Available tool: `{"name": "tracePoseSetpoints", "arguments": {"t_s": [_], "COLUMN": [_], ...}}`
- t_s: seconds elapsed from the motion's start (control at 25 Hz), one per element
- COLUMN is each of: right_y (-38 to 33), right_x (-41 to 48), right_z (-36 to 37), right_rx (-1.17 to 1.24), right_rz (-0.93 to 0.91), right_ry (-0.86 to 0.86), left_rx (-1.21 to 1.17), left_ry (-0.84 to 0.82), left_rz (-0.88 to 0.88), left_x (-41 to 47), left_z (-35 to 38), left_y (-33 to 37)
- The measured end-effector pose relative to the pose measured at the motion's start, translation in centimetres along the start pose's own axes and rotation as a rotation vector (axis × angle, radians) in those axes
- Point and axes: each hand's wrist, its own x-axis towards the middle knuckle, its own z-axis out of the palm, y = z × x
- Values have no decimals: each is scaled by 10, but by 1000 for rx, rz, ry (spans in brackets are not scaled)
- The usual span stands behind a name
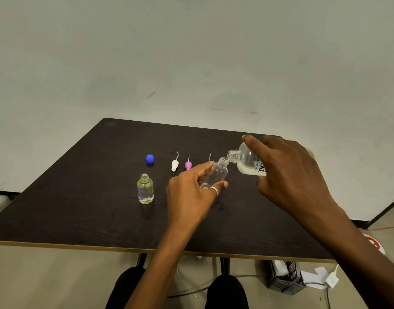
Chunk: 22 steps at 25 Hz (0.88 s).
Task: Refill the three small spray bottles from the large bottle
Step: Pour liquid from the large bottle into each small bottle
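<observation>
My right hand (pixel 287 175) grips the large clear bottle (pixel 247 160), tipped left so its open neck meets the mouth of a small clear bottle (pixel 217 172). My left hand (pixel 191 192) holds that small bottle tilted, just above the dark table (pixel 80 208). Another small bottle (pixel 145 188), uncapped and filled with clear liquid, stands upright to the left. Behind lie a blue cap (pixel 150 158), a white spray top (pixel 175 164), a pink spray top (pixel 188 164) and the thin tube of another top (pixel 210 156), mostly hidden by my left hand. A third small bottle is not in view.
The table's front edge (pixel 124 247) runs close to my knees (pixel 225 291). A grey basket (pixel 285 277), cables and a white plug (pixel 332 281) lie on the floor to the right. A pale wall rises behind the table.
</observation>
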Motion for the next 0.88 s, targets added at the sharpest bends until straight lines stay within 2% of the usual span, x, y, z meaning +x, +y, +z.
{"name": "tracePoseSetpoints", "arguments": {"t_s": [0.88], "right_y": [1], "right_x": [4], "right_z": [0], "right_rx": [14], "right_rz": [-3], "right_ry": [-26], "left_rx": [-4], "left_ry": [-11], "left_rz": [-3], "left_x": [3], "left_z": [1], "left_y": [-1]}}
